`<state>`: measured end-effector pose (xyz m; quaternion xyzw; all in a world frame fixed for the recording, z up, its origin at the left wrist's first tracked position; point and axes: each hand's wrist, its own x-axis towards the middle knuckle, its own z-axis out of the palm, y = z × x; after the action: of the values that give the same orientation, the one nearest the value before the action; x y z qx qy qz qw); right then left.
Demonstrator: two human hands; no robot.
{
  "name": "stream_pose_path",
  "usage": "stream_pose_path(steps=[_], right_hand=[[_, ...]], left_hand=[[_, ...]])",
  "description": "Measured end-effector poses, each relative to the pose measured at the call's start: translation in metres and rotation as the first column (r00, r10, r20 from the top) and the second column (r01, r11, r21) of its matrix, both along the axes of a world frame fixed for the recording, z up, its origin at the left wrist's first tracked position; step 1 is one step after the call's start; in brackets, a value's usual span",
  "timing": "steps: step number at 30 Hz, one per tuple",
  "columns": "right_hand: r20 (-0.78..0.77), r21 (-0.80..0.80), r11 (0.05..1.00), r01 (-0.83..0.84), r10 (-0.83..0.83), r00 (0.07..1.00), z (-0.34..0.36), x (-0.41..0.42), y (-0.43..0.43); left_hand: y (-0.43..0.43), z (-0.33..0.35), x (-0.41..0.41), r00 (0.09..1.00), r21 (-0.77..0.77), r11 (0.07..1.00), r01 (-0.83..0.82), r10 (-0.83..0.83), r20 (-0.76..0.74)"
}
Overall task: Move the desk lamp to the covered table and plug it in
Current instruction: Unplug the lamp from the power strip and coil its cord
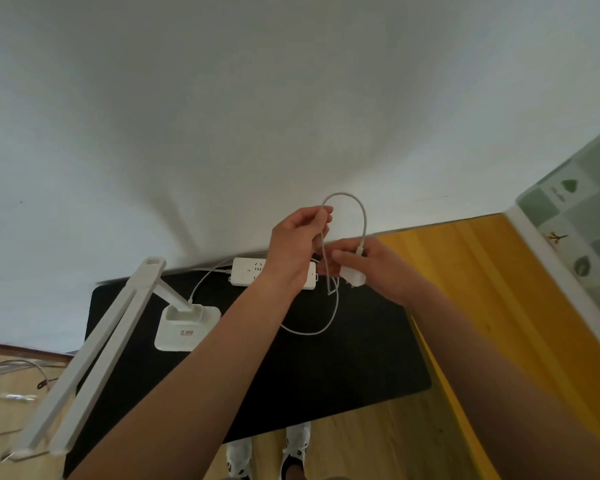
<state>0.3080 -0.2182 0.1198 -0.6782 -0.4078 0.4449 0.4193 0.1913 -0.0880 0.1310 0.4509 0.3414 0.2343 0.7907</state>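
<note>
Here both hands hold the cord near the table's far edge.

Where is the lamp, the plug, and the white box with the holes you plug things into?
desk lamp [187, 325]: head view, on its square white base.
plug [353, 277]: head view, on the white adapter body in the right hand.
power strip [248, 271]: head view, on its left half.

A home room: wooden floor, white wall, leaf-patterned tablecloth
</note>
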Motion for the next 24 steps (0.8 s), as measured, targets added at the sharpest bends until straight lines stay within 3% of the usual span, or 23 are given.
stream_pose_path(steps=[2, 5, 7, 9, 11, 12, 17, 19, 21, 22, 24], right_hand=[[0.077, 0.014, 1.0, 0.011, -0.012, 0.997, 0.003, 0.001, -0.005], [-0.032, 0.128, 0.983, 0.132, -0.129, 0.991, 0.02, 0.009, -0.008], [-0.1, 0.225, 0.952, 0.209, -0.191, 0.977, 0.042, 0.018, -0.011], [-0.163, 0.326, 0.903, 0.281, -0.239, 0.957, 0.07, 0.027, -0.014], [-0.218, 0.43, 0.842, 0.325, -0.253, 0.943, 0.098, 0.037, -0.019], [-0.23, 0.475, 0.811, 0.341, -0.26, 0.938, 0.112, 0.041, -0.023], [-0.344, 0.594, 0.673, 0.442, -0.284, 0.895, 0.161, 0.067, -0.052], [-0.363, 0.588, 0.663, 0.464, -0.296, 0.884, 0.166, 0.077, -0.063], [-0.339, 0.536, 0.695, 0.479, -0.342, 0.876, 0.155, 0.079, -0.067], [-0.324, 0.492, 0.723, 0.484, -0.364, 0.873, 0.145, 0.076, -0.066], [-0.259, 0.379, 0.802, 0.462, -0.387, 0.885, 0.116, 0.061, -0.06]], left_hand=[[-0.005, 0.004, 0.003, 0.999, 0.075, 0.996, 0.037, -0.039, 0.024], [-0.021, 0.012, 0.008, 0.967, 0.234, 0.94, 0.249, -0.253, -0.013], [-0.035, 0.01, 0.012, 0.897, 0.207, 0.875, 0.438, -0.441, -0.036], [-0.048, -0.004, 0.008, 0.805, 0.36, 0.723, 0.59, -0.556, -0.204], [-0.056, -0.022, -0.003, 0.753, 0.531, 0.542, 0.652, -0.549, -0.364], [-0.057, -0.029, -0.007, 0.745, 0.531, 0.529, 0.662, -0.544, -0.385], [-0.043, -0.054, -0.023, 0.797, 0.517, 0.607, 0.603, -0.434, -0.42], [-0.029, -0.057, -0.033, 0.86, 0.477, 0.719, 0.505, -0.376, -0.345], [-0.014, -0.05, -0.038, 0.954, 0.204, 0.934, 0.292, -0.271, -0.125], [-0.007, -0.042, -0.036, 0.985, 0.002, 0.985, 0.173, -0.173, 0.013], [0.007, -0.019, -0.03, 0.987, -0.269, 0.963, 0.023, 0.02, 0.157]])
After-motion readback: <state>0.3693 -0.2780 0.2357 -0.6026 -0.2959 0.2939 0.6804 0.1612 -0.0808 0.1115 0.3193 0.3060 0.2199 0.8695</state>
